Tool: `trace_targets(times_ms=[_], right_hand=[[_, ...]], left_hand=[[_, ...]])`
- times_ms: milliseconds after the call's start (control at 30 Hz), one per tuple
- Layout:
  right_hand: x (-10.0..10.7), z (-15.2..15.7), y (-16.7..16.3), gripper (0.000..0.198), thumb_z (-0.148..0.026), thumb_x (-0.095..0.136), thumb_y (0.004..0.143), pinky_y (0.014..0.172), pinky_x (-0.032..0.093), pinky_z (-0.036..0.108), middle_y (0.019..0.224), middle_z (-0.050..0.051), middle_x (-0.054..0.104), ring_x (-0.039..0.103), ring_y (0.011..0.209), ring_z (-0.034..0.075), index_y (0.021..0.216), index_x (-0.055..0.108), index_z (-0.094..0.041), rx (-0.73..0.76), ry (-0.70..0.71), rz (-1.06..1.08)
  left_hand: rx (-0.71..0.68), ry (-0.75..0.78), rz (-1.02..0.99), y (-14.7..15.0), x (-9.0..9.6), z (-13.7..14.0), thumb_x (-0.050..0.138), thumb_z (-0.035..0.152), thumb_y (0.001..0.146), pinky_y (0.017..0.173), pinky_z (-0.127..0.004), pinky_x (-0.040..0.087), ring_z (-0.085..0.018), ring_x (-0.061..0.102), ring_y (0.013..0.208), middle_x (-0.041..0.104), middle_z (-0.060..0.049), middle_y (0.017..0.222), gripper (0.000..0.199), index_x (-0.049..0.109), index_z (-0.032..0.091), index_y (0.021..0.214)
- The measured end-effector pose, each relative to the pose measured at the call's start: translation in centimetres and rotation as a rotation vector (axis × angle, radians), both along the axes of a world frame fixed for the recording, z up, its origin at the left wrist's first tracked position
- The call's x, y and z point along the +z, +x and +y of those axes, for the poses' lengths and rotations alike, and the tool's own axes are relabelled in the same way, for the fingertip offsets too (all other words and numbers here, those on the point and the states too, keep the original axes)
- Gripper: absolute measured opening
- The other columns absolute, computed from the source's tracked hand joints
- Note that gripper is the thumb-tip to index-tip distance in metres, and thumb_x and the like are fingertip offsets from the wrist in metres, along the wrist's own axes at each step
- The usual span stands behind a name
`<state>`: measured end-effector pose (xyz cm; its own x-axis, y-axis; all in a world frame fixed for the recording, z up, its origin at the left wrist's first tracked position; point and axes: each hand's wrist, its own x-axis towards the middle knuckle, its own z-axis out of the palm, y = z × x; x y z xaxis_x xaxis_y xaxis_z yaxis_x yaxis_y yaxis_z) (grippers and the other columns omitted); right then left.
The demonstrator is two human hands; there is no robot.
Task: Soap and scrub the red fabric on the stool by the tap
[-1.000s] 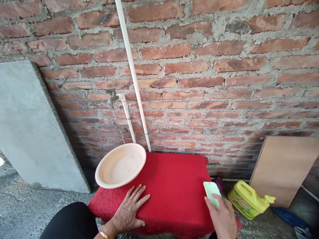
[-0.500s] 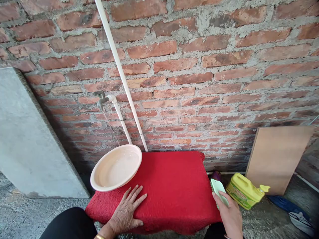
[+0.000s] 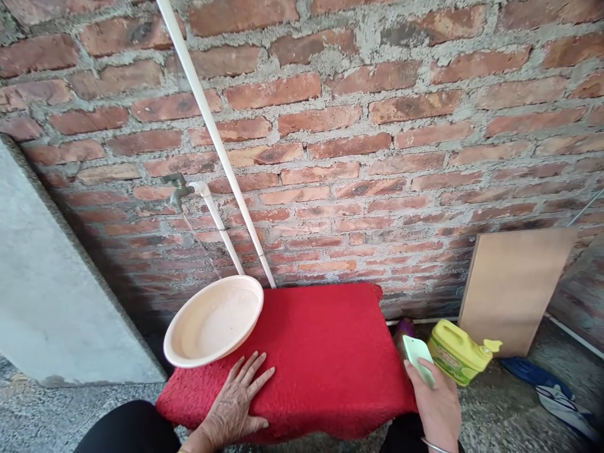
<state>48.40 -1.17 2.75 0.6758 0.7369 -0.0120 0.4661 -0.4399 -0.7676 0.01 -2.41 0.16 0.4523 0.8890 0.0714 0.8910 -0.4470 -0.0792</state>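
A pale green flat scrubber (image 3: pixel 418 357), tilted upward, sits just right of the flat-spread red mat (image 3: pixel 321 352).

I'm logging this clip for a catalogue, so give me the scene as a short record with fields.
place: brick wall with a white pipe and a tap
surface: red mat
left hand: flat on the red mat, fingers spread, holding nothing
right hand: grip on a pale green brush, beside the mat's right edge
basin: on the mat's left corner, under the tap
nearby: yellow jug, wooden board, grey slab
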Motion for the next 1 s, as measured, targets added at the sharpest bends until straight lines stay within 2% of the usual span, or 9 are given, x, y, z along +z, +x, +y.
trace_targets(times_ms=[100, 200, 267, 333, 400, 533, 633, 800, 1000], right_hand=[[0.7, 0.0, -1.6, 0.059, -0.074, 0.049, 0.072, 0.095, 0.048, 0.048, 0.11, 0.011, 0.063, 0.059, 0.104, 0.031, 0.101, 0.069, -0.027, 0.11, 0.141, -0.1], [1.2, 0.3, -3.5, 0.044, -0.062, 0.054, 0.074, 0.095, 0.048, 0.045, 0.108, 0.007, 0.064, 0.061, 0.098, 0.028, 0.096, 0.07, -0.028, 0.347, 0.25, -0.229], [1.3, 0.4, -4.1, 0.035, -0.053, 0.058, 0.072, 0.094, 0.048, 0.043, 0.108, 0.006, 0.065, 0.063, 0.096, 0.027, 0.094, 0.071, -0.029, 0.492, 0.235, -0.286], [1.3, 0.3, -3.9, 0.031, -0.049, 0.059, 0.072, 0.093, 0.048, 0.041, 0.107, 0.005, 0.065, 0.063, 0.094, 0.026, 0.092, 0.071, -0.029, 0.556, 0.181, -0.307], [1.3, -0.1, -2.7, 0.033, -0.052, 0.057, 0.073, 0.093, 0.048, 0.041, 0.104, 0.005, 0.065, 0.063, 0.092, 0.025, 0.092, 0.071, -0.029, 0.52, 0.135, -0.3], [1.3, -1.0, 0.6, 0.053, -0.067, 0.05, 0.071, 0.097, 0.046, 0.045, 0.103, 0.01, 0.066, 0.06, 0.103, 0.031, 0.1, 0.07, -0.026, 0.218, 0.097, -0.243], [1.4, -1.2, 2.1, 0.067, -0.075, 0.049, 0.066, 0.096, 0.046, 0.049, 0.108, 0.014, 0.067, 0.059, 0.107, 0.035, 0.103, 0.07, -0.024, 0.062, 0.018, -0.066], [0.6, -0.3, 2.1, 0.069, -0.077, 0.056, 0.058, 0.095, 0.047, 0.046, 0.108, 0.014, 0.071, 0.062, 0.107, 0.036, 0.095, 0.075, -0.022, 0.067, -0.007, 0.251], [-0.5, -0.1, 2.3, 0.065, -0.076, 0.059, 0.054, 0.091, 0.049, 0.049, 0.103, 0.012, 0.072, 0.064, 0.101, 0.036, 0.09, 0.076, -0.025, 0.046, -0.057, 0.195]], left_hand=[[0.001, 0.008, 0.003, -0.1, -0.2, 0.0, 0.077, 0.074, 0.055, 0.116, -0.059, 0.028, -0.039, 0.035, 0.142, 0.03, -0.008, 0.161, 0.11, 0.032, 0.044, 0.15], [-0.008, 0.027, 0.0, -0.1, -0.4, 0.0, 0.077, 0.075, 0.054, 0.116, -0.058, 0.028, -0.04, 0.036, 0.142, 0.03, -0.008, 0.16, 0.11, 0.033, 0.043, 0.15], [-0.018, 0.045, -0.004, -0.1, -0.5, 0.0, 0.076, 0.075, 0.055, 0.116, -0.058, 0.029, -0.04, 0.036, 0.141, 0.031, -0.008, 0.16, 0.109, 0.033, 0.042, 0.15], [-0.026, 0.063, -0.008, -0.1, -0.4, -0.1, 0.075, 0.076, 0.056, 0.115, -0.058, 0.029, -0.04, 0.037, 0.14, 0.032, -0.008, 0.16, 0.107, 0.034, 0.042, 0.15], [-0.032, 0.075, -0.011, -0.1, -0.3, -0.1, 0.074, 0.077, 0.056, 0.115, -0.057, 0.03, -0.039, 0.038, 0.14, 0.034, -0.008, 0.159, 0.107, 0.035, 0.042, 0.149], [-0.036, 0.085, -0.016, -0.1, -0.1, -0.1, 0.075, 0.076, 0.054, 0.116, -0.054, 0.029, -0.038, 0.039, 0.139, 0.035, -0.006, 0.159, 0.109, 0.035, 0.042, 0.149], [-0.037, 0.095, -0.01, -0.2, -0.2, -0.1, 0.074, 0.078, 0.054, 0.115, -0.054, 0.029, -0.038, 0.04, 0.139, 0.036, -0.006, 0.159, 0.109, 0.034, 0.042, 0.149], [-0.043, 0.1, 0.006, -0.2, -0.4, 0.0, 0.071, 0.08, 0.056, 0.115, -0.055, 0.03, -0.038, 0.04, 0.139, 0.037, -0.008, 0.158, 0.108, 0.034, 0.042, 0.15], [-0.03, 0.093, 0.023, -0.2, -0.4, 0.0, 0.081, 0.071, 0.052, 0.115, -0.056, 0.03, -0.039, 0.04, 0.139, 0.036, -0.008, 0.158, 0.112, 0.033, 0.042, 0.15]])
